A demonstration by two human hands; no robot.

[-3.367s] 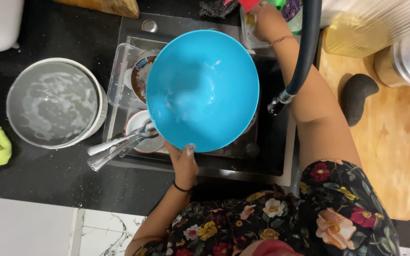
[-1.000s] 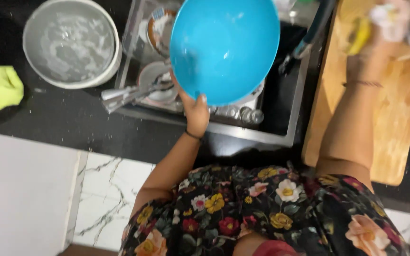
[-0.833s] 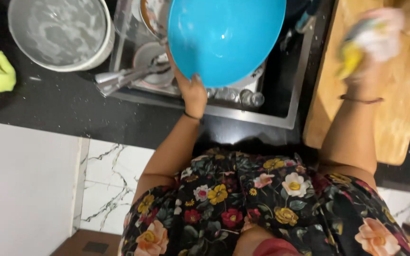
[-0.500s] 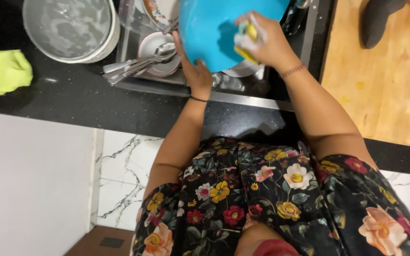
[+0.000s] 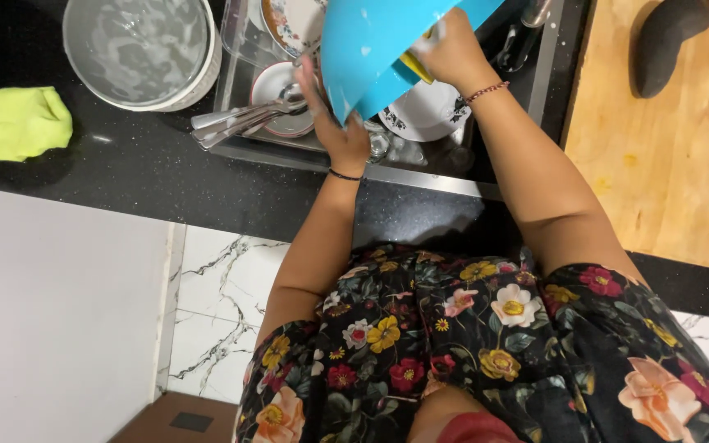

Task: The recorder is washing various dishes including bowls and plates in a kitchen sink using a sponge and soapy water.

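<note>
My left hand (image 5: 340, 131) grips the rim of the blue bowl (image 5: 371, 49), now tilted on edge above the sink (image 5: 420, 168), where it faced up before. My right hand (image 5: 446, 51), closed on a yellow sponge (image 5: 414, 66), presses inside it rather than over the wooden board (image 5: 666, 164).

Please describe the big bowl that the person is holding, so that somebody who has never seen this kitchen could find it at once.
Look at the steel sink set in the black counter. Above it, the left hand holds a large, round, bright blue plastic bowl, tilted. It is the only blue thing there; the plates below it are white and patterned.
</note>
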